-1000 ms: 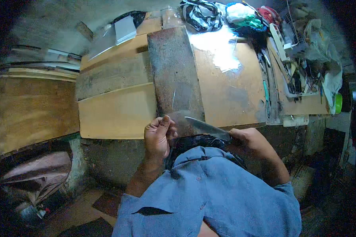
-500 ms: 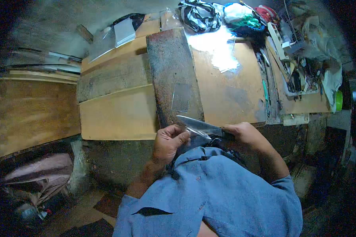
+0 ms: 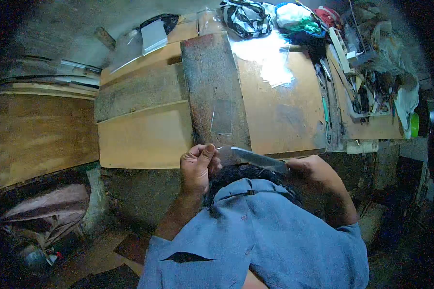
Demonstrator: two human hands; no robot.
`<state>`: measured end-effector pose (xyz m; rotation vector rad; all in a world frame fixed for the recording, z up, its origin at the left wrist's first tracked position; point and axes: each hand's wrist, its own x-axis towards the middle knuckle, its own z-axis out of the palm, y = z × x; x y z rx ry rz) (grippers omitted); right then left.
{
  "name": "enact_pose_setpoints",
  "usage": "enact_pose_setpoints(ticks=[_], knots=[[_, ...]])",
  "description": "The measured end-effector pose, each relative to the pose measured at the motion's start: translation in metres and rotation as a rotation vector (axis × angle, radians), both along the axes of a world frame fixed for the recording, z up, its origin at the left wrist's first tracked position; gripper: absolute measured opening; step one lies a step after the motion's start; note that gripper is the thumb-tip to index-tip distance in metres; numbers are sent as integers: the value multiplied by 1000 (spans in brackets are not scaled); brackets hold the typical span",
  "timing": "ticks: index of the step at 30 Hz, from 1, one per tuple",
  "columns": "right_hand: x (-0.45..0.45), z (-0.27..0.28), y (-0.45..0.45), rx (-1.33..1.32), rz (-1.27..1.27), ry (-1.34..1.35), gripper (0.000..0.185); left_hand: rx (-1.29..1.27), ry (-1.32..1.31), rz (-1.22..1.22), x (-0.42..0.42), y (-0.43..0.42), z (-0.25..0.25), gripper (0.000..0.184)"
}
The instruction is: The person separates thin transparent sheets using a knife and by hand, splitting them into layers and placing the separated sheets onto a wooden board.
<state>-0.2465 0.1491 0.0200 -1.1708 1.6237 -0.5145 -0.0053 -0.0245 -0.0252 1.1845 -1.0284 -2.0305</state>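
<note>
My left hand pinches a thin clear plastic sheet between thumb and fingers, near the front edge of the long dark board. My right hand is closed round the handle of a knife. The blade points left, its tip beside the clear sheet; whether they touch cannot be made out. A small clear rectangular piece lies on the dark board just beyond my hands.
Wooden boards lie on the left of the workbench. Bright clear sheets lie at the back under strong light, near a striped bag. A tray of tools stands at the right.
Compared with half a second ago, my left hand has moved left with the sheet, away from the knife. My right hand and the knife have shifted slightly right and down.
</note>
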Motion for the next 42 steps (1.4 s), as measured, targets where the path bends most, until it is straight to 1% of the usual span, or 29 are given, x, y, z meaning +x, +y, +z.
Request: enact_pose_setpoints(ticks=[1, 2, 4, 7, 8, 10, 11, 13, 17, 19, 22, 23, 25, 26, 28, 29, 31, 35, 37, 38, 40, 42], knots=[[-1, -3, 2, -2, 58, 30, 28, 0, 1, -1, 0, -1, -1, 25], [-1, 0, 3, -2, 56, 31, 28, -8, 7, 11, 0, -2, -3, 25], [2, 12, 0, 46, 135, 147, 28, -16, 15, 21, 1, -2, -3, 25], [1, 3, 3, 30, 94, 135, 28, -33, 39, 18, 2, -1, 0, 23], [0, -2, 4, 29, 93, 136, 28, -3, 73, -29, 3, 0, 0, 20], [-3, -12, 4, -155, 109, 158, 28, 24, 108, -78, 5, 3, 1, 17], [-2, -11, 2, -158, 107, 158, 28, -21, 61, -166, 5, 6, 1, 13], [5, -7, -6, -98, 79, 86, 30, -78, -40, -305, 6, 10, 4, 9], [13, -5, -20, -76, 99, 88, 32, -3, -46, -290, 0, 21, 12, 8], [17, -4, -25, 3, 119, 121, 31, 20, -80, -295, -1, 22, 15, 9], [21, 10, -33, 51, 57, 93, 29, -25, -115, -337, 5, 20, 6, 14], [19, 4, -30, 53, 59, 93, 29, -24, -115, -336, 6, 20, 3, 14], [13, -14, -22, -83, 64, 166, 30, 38, -12, -177, 7, 21, 0, 17], [12, -14, -18, -81, 66, 164, 30, 40, -13, -175, 7, 20, 2, 17], [12, -4, -12, -79, -83, 120, 31, 101, -4, -95, 6, 17, 6, 20], [10, 0, -9, -75, -81, 121, 31, 105, -3, -93, 5, 16, 4, 20], [6, 6, -2, 32, -198, 49, 32, 64, 14, -55, 5, 14, 0, 22], [-1, 11, 13, -43, -155, 31, 31, 79, 3, -61, 6, 9, -2, 23], [0, 10, 20, -84, -43, 138, 30, 53, -25, -45, 3, 8, 1, 23], [2, 12, 19, -86, -46, 140, 30, 51, -24, -47, 2, 8, 2, 23], [6, 19, 16, -44, 43, 228, 29, -2, -28, -59, 2, 7, 4, 23], [3, 14, 17, -45, 68, 249, 29, -5, -24, -63, 2, 7, 4, 23]])
